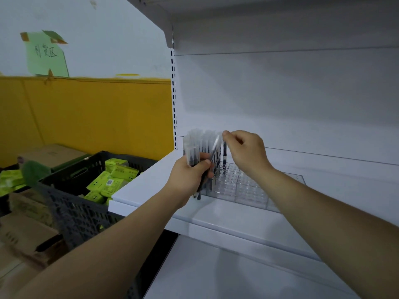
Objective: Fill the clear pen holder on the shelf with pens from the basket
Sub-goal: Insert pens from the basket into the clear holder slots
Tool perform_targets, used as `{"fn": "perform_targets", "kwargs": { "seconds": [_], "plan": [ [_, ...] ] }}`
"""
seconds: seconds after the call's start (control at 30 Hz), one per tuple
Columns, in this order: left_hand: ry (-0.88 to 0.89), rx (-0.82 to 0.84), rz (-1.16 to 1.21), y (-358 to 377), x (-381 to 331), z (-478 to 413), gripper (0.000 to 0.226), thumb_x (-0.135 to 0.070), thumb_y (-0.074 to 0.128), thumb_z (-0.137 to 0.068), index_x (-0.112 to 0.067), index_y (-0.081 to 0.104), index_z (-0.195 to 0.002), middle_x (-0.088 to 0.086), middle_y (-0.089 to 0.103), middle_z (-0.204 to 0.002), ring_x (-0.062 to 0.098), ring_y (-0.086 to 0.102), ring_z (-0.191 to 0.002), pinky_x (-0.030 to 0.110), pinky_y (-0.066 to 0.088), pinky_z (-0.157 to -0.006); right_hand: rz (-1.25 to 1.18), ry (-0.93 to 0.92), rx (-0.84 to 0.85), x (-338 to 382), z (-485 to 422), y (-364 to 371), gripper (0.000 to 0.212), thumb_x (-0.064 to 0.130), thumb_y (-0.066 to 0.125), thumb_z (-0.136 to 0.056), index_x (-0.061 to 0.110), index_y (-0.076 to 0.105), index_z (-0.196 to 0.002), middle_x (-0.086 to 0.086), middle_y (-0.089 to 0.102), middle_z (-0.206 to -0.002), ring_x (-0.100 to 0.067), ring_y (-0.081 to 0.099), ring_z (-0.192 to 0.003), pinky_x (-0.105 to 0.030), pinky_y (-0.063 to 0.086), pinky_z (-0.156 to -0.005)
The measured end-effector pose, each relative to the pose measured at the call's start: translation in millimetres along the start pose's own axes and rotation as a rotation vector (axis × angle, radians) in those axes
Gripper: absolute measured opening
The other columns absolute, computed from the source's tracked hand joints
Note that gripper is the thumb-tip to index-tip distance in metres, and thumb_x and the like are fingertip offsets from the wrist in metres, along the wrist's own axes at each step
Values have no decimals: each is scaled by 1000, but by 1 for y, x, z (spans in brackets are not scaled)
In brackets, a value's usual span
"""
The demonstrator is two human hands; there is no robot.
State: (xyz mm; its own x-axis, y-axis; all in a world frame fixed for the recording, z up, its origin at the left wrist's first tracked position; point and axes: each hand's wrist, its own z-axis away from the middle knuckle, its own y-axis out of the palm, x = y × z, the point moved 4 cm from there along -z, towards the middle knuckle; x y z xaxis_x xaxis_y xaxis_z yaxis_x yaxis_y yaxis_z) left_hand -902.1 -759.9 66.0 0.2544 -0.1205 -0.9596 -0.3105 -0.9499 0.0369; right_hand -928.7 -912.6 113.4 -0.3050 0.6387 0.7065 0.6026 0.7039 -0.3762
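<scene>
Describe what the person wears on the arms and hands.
Nothing worn shows. The left hand and right hand are bare: no gloves, rings or watch. The left forearm and right forearm are uncovered to the picture's edge, no sleeve in view.

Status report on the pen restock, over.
Left hand grips a bundle of pens. Right hand pinches one pen by its top, lower end at the clear pen holder. Holder's right slots unfilled, nothing blocking.
</scene>
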Motion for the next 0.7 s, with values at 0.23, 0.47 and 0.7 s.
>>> {"fn": "perform_targets", "kwargs": {
  "seconds": [0.23, 0.47, 0.7],
  "plan": [
    [-1, -8, -10, 14, -2, -1, 13, -9, 53, -96, -10, 64, -90, 8, 69, -87, 21, 67, -78, 37, 58, -76, -80, 62, 69, 10, 4, 0, 25, 30, 56, -93, 19, 57, -71, 1, 61, -69, -16, 59, -67, -33, 48, -65],
    [-75, -77, -25, -4, 5, -1, 13, -15, 48, -100, -12, 52, -87, 5, 53, -63, 14, 50, -51, 28, 47, -51, -137, 107, -101, -1, -16, -14, 23, 31, 36, -102, 17, 52, -93, -1, 62, -85, -27, 64, -86, -50, 53, -82],
    [-81, -60, -44, -7, 8, 0, 6, -10, 42, -99, -13, 46, -97, 9, 54, -70, 15, 44, -51, 30, 40, -51, -24, 120, -5, -18, -18, 5, 32, 32, 35, -103, 8, 56, -103, -9, 61, -90, -31, 60, -88, -46, 53, -85]
  ]
}}
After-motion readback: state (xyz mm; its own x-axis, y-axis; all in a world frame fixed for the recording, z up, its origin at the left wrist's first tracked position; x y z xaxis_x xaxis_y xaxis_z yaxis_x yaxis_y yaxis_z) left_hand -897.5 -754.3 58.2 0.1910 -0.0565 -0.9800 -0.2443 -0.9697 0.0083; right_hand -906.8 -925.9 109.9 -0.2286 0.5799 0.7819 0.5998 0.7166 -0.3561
